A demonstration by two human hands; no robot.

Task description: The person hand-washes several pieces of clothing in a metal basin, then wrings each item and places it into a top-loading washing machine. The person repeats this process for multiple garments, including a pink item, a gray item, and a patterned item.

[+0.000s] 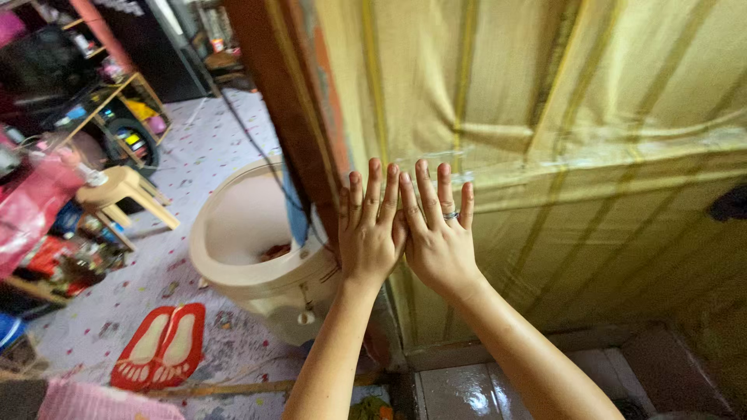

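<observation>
My left hand (369,229) and my right hand (438,233) are stretched out side by side, backs toward me, fingers straight and close together. Their inner edges touch. Both hold nothing. A ring sits on one finger of my right hand. The hands are in front of a yellow-green panelled door (591,155) covered with a clear plastic sheet, next to a dark wooden door post (288,117). Whether the palms press on the door I cannot tell.
A large cream plastic tub (249,257) stands left of the post. Red slippers (163,346) lie on the speckled floor. A small beige stool (128,190), a cluttered shelf (101,101) and a red bag (31,210) fill the left. A dark door handle (730,204) sits at right.
</observation>
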